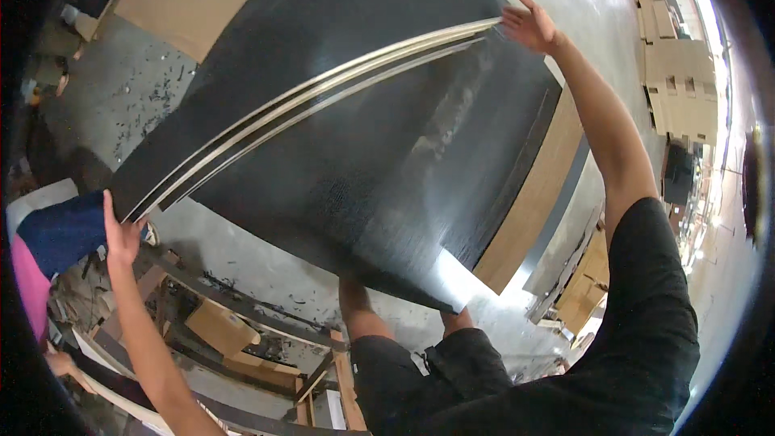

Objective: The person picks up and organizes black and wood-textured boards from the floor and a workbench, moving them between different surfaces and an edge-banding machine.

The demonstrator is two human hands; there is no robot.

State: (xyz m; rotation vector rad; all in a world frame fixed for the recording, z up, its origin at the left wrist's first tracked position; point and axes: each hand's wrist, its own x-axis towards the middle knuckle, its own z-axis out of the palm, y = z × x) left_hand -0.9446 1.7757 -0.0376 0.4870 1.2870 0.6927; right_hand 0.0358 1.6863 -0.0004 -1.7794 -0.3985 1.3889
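Several long dark panels with pale edges lie stacked across a large black sheet-topped surface, running from lower left to upper right. At their near left end is my left hand, one finger stretched up along the end and the others curled round the edges. My right hand is at the far right end, thumb raised and apart, its slightly blurred fingers stretched against the panel end. Those fingertips are partly hard to make out.
A brown board lies along the right side of the black surface. Cardboard lies at the far left. A person in navy and pink stands close on the left. Wooden frames stand lower left; stacked cartons stand right.
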